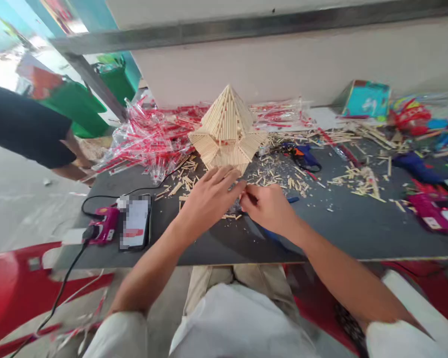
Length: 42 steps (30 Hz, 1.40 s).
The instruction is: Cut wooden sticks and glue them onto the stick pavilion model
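Head view. At centre frame the left hand (209, 194) lies palm-down with fingers spread flat, gripping nothing, just below a stick-built model house (227, 132) standing upright on the dark worktable (339, 228). The right hand (269, 206), just beside it, is curled with fingertips pinched on something small; what it grips cannot be told. The model's pointed roof and flared lower tier look assembled; judged from the loose cut sticks (280, 179) strewn around its base, work remains. At lower left lie a pink glue gun (102, 226) and phone (136, 228); red-striped wrappers (149, 139) pile at upper left.
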Motion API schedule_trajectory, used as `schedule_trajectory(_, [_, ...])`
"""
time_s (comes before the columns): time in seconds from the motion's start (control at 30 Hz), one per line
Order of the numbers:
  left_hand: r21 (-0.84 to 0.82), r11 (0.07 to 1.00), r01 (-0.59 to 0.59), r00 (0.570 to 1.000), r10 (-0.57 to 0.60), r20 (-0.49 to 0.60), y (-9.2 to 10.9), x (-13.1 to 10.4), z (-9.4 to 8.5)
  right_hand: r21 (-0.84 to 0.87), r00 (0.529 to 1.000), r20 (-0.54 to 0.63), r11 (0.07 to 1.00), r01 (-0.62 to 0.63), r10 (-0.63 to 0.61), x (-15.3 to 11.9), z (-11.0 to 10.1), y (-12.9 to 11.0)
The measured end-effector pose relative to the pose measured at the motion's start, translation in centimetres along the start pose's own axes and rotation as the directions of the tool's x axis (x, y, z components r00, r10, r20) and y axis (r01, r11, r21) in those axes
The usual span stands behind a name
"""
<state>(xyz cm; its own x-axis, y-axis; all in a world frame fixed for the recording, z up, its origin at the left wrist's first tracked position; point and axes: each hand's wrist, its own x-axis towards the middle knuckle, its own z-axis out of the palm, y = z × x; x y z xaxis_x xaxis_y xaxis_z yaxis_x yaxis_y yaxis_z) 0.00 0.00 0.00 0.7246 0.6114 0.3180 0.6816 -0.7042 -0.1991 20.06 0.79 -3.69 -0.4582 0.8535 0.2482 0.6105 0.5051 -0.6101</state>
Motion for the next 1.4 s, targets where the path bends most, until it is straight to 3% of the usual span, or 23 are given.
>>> schedule_trajectory(0.17, [0.080,0.995,0.060,0.998,-0.061,0.012,0.3,-1.3,3.1,-0.003,0.992,0.124,0.999,0.038,-0.037,1.0,1.0,1.8])
schedule_trajectory(0.33, [0.072,0.986,0.150,0.985,-0.143,-0.094,-0.1,-1.8,5.4,0.024,0.981,0.130,0.989,0.143,-0.145,2.7,1.9,3.7])
schedule_trajectory(0.43, [0.043,0.984,0.174,0.981,-0.170,-0.091,-0.1,-2.1,6.3,0.010,0.968,0.129,0.977,0.215,-0.214,3.0,2.5,4.8])
schedule_trajectory(0.63, [-0.038,0.976,0.215,0.975,-0.216,-0.052,-0.1,-2.6,7.9,0.045,0.964,0.105,0.969,0.241,-0.245,3.1,3.2,5.7])
schedule_trajectory(0.93, [-0.109,0.971,0.212,0.975,-0.217,-0.036,0.0,-2.6,9.2,0.078,0.968,0.148,0.978,0.195,-0.205,2.7,3.8,6.3])
schedule_trajectory(1.17, [-0.179,0.965,0.194,0.972,-0.214,-0.098,0.2,-2.6,9.2,0.245,0.977,0.141,0.962,0.121,-0.159,2.5,3.1,5.5])
schedule_trajectory(1.4, [-0.160,0.966,0.202,0.973,-0.217,-0.083,0.3,-2.8,9.2,0.208,0.977,0.146,0.970,0.124,-0.156,2.5,3.5,5.5])
